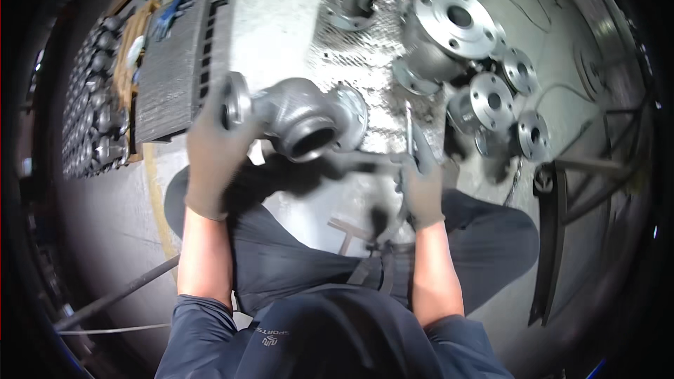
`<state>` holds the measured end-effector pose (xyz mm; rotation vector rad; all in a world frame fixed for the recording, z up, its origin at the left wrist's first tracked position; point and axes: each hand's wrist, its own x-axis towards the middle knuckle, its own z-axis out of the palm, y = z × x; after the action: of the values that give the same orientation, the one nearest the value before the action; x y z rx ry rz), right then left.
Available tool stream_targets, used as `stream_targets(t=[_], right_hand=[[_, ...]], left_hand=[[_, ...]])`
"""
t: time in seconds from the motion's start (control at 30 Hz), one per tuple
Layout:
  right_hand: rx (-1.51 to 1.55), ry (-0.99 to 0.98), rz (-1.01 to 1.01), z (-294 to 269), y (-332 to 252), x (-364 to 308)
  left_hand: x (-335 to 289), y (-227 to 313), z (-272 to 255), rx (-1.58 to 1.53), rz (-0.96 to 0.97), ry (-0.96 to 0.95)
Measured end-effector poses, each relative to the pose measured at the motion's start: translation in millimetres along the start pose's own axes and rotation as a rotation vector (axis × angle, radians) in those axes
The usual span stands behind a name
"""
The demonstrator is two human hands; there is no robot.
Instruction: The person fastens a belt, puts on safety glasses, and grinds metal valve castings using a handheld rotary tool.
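My left hand [216, 161], in a grey-brown glove, is closed round the flanged left end of a grey metal valve body [298, 107]. The casting is held above my lap, its round opening turned toward me and another flange at its right end. My right hand [424, 193], gloved alike, is closed on a slim silver tool [409, 126] that points up and away from me. Motion blur hides the tool's exact kind. A dark bar-like shape stretches between the casting and my right hand, too smeared to name.
Several flanged castings [460, 21] stand at the far right, on and beside a shiny metallic sheet [337, 63]. At the left are a dark slatted platform [172, 91] with blue gloves [166, 20] and rows of small metal parts [95, 98]. A dark metal frame [551, 238] rises at the right.
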<state>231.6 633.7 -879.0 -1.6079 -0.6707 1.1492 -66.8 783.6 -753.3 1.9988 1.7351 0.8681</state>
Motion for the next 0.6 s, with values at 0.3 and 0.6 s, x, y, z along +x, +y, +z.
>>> stream_targets(t=[0.3, 0.6], right_hand=[[-0.082, 0.007, 0.012, 35, -23, 19], [-0.189, -0.122, -0.061, 46, -39, 50]], left_hand=[[1, 6, 0, 0.217, 0.386, -0.369], [152, -57, -50, 0.104, 0.061, -0.613]])
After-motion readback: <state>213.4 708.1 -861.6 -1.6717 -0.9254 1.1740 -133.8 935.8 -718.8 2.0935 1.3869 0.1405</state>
